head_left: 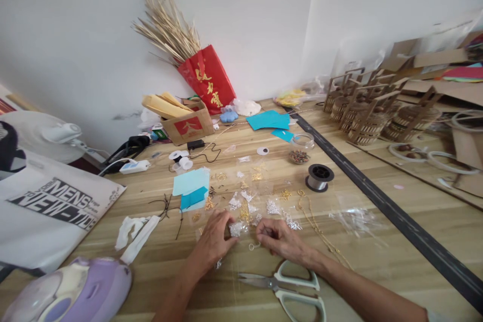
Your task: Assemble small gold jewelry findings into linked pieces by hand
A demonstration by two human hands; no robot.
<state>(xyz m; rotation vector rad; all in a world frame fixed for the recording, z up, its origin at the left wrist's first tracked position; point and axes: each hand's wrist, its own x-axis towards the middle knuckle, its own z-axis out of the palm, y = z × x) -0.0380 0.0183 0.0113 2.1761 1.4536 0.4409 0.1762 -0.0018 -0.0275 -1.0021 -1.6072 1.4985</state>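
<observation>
My left hand point(214, 238) rests on the wooden table point(377, 256) with its fingers curled over a small clear bag of pale beads point(236, 229). My right hand point(278, 238) lies just right of it, fingers pinched together near a small metal ring point(253, 246); what they hold is too small to name. Several small clear bags of gold and white findings point(260, 201) are spread just beyond both hands. A thin gold chain point(320, 231) runs past my right hand. White-handled scissors point(290, 289) lie shut under my right wrist.
A spool of silver wire point(319, 177) and a round tub of beads point(300, 155) stand further back. Blue paper pieces point(191, 186), a cardboard box point(187, 123) and a red bag of straw point(207, 78) lie behind. Wooden baskets point(362, 110) fill the right. A purple device point(75, 289) sits near left.
</observation>
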